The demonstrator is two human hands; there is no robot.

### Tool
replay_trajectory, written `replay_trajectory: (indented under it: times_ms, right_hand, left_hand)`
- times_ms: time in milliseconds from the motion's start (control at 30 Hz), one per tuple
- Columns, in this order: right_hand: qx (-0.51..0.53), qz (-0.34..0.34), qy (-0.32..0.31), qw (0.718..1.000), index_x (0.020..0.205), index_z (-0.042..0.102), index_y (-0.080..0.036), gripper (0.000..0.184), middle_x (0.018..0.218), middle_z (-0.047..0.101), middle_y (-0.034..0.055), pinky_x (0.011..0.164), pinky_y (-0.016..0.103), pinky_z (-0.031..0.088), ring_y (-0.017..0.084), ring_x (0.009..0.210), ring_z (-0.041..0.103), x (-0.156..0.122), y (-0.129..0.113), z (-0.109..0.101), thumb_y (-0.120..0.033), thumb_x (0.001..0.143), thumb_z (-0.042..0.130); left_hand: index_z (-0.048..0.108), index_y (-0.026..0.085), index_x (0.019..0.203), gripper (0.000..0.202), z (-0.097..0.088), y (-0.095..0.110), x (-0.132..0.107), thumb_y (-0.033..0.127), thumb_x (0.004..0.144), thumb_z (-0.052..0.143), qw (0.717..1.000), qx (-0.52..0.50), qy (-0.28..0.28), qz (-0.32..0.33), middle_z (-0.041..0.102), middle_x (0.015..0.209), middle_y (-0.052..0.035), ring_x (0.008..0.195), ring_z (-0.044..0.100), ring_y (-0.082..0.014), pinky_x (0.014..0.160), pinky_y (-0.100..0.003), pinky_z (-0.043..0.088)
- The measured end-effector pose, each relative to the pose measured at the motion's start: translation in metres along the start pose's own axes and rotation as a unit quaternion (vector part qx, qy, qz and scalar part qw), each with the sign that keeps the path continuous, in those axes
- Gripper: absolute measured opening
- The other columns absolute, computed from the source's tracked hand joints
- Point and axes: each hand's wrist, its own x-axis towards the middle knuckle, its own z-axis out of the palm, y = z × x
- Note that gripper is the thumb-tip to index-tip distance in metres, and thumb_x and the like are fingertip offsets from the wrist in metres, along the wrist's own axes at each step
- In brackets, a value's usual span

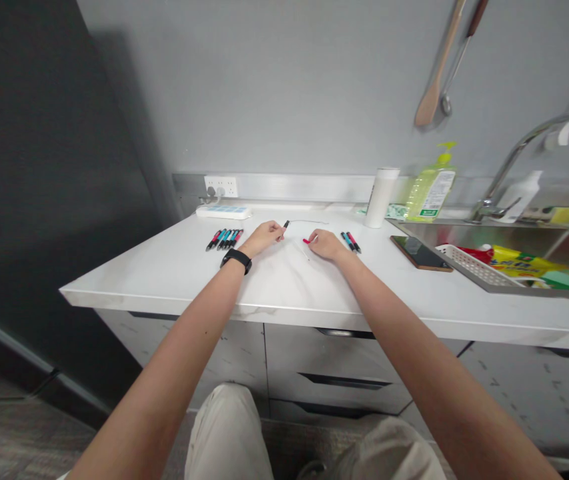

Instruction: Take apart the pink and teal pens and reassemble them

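Over the white countertop, my left hand (263, 238) pinches the lower part of a pen (286, 225), whose black end points up and away. My right hand (325, 244), fingers closed, grips a short red pen part (306, 241), apart from the piece in my left hand. Below that red part a thin pale piece shows, too small to make out. Several red and blue pens with black grips (224, 239) lie side by side in a row left of my left hand. Two more pens (351, 241), one blue and one red, lie right of my right hand.
A power strip (223, 212) stands at the back left. On the right are a white bottle (382, 198), a green soap pump bottle (430, 190), a phone (420, 253) and a steel sink (494, 283) holding a white basket (474, 261). Utensils hang on the wall.
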Motion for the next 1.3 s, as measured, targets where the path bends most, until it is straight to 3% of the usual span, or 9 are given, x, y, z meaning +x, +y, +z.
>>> replay_trajectory:
  times_ms: [133, 233, 367, 567, 700, 800, 1000, 1133, 1300]
  right_hand:
    - [-0.029, -0.059, 0.048, 0.997, 0.093, 0.070, -0.015, 0.022, 0.105, 0.064, 0.0134, 0.086, 0.029, 0.044, 0.021, 0.095, 0.060, -0.003, -0.006, -0.001, -0.029, 0.079, 0.059]
    - [-0.041, -0.088, 0.013, 0.995, 0.081, 0.073, -0.017, 0.023, 0.099, 0.066, 0.0117, 0.083, 0.030, 0.045, 0.022, 0.093, 0.061, -0.006, -0.014, -0.002, -0.038, 0.076, 0.064]
    - [-0.056, -0.077, -0.024, 0.995, 0.078, 0.075, -0.018, 0.015, 0.090, 0.070, 0.0105, 0.077, 0.028, 0.045, 0.022, 0.088, 0.063, -0.010, -0.023, -0.003, -0.027, 0.076, 0.062]
    - [-0.064, -0.078, 0.004, 0.995, 0.089, 0.070, -0.016, 0.018, 0.100, 0.070, 0.0124, 0.082, 0.029, 0.044, 0.022, 0.094, 0.063, -0.010, -0.023, -0.005, -0.019, 0.082, 0.054]
    - [0.027, -0.048, 0.076, 0.996, 0.099, 0.065, -0.017, 0.021, 0.096, 0.070, 0.0092, 0.084, 0.029, 0.043, 0.019, 0.092, 0.062, -0.002, -0.015, -0.005, -0.016, 0.083, 0.051]
    - [0.158, -0.035, 0.126, 0.979, 0.103, 0.064, -0.017, 0.026, 0.092, 0.070, 0.0060, 0.085, 0.029, 0.044, 0.017, 0.088, 0.063, 0.007, -0.012, -0.006, -0.014, 0.080, 0.053]
    - [0.432, -0.052, 0.147, 0.888, 0.089, 0.055, -0.017, 0.014, 0.089, 0.071, 0.0073, 0.081, 0.031, 0.047, 0.015, 0.081, 0.064, 0.012, -0.018, -0.009, -0.029, 0.081, 0.052]
    - [0.468, -0.070, 0.141, 0.870, 0.088, 0.044, -0.020, 0.023, 0.101, 0.072, 0.0109, 0.082, 0.032, 0.044, 0.016, 0.091, 0.063, 0.005, -0.022, -0.014, -0.041, 0.082, 0.053]
    - [0.474, -0.062, 0.138, 0.868, 0.088, 0.041, -0.022, 0.016, 0.104, 0.071, 0.0102, 0.080, 0.030, 0.043, 0.016, 0.093, 0.062, 0.000, -0.025, -0.017, -0.034, 0.083, 0.051]
  left_hand:
    - [0.059, 0.014, 0.076, 0.016, -0.001, 0.000, -0.002, 0.030, 0.078, 0.057, 0.995, -0.091, 0.000, -0.043, 0.065, 0.074, -0.0051, 0.065, 0.056, -0.0124, 0.056, -0.023, 0.036]
    - [0.061, 0.014, 0.075, 0.016, -0.002, -0.001, -0.003, 0.029, 0.077, 0.058, 0.993, -0.107, 0.006, -0.049, 0.065, 0.073, -0.0047, 0.065, 0.055, -0.0119, 0.056, -0.023, 0.035]
    - [0.060, 0.015, 0.075, 0.013, -0.002, -0.001, -0.003, 0.028, 0.076, 0.060, 0.991, -0.121, 0.012, -0.059, 0.063, 0.071, -0.0032, 0.063, 0.053, -0.0111, 0.057, -0.023, 0.035]
    - [0.060, 0.015, 0.077, 0.015, -0.003, 0.000, -0.001, 0.030, 0.076, 0.058, 0.988, -0.143, 0.028, -0.052, 0.063, 0.075, -0.0034, 0.067, 0.054, -0.0118, 0.058, -0.023, 0.034]
    - [0.058, 0.017, 0.078, 0.020, -0.005, -0.003, 0.002, 0.037, 0.076, 0.058, 0.985, -0.162, 0.032, -0.054, 0.065, 0.080, -0.0041, 0.072, 0.056, -0.0128, 0.061, -0.024, 0.035]
    - [0.057, 0.017, 0.078, 0.021, -0.004, -0.004, 0.002, 0.036, 0.072, 0.063, 0.985, -0.159, 0.026, -0.055, 0.064, 0.082, -0.0040, 0.075, 0.057, -0.0130, 0.063, -0.024, 0.036]
    - [0.059, 0.017, 0.080, 0.031, -0.002, 0.001, -0.003, 0.039, 0.063, 0.072, 0.991, -0.133, -0.007, -0.030, 0.064, 0.082, -0.0030, 0.075, 0.055, -0.0129, 0.065, -0.025, 0.038]
    - [0.064, 0.017, 0.081, 0.032, -0.002, 0.002, -0.006, 0.041, 0.062, 0.074, 0.991, -0.130, -0.035, -0.026, 0.065, 0.082, -0.0025, 0.076, 0.055, -0.0129, 0.066, -0.025, 0.037]
    - [0.067, 0.017, 0.083, 0.031, -0.003, 0.002, -0.006, 0.040, 0.063, 0.072, 0.992, -0.116, -0.050, -0.022, 0.066, 0.082, -0.0029, 0.076, 0.055, -0.0133, 0.066, -0.026, 0.037]
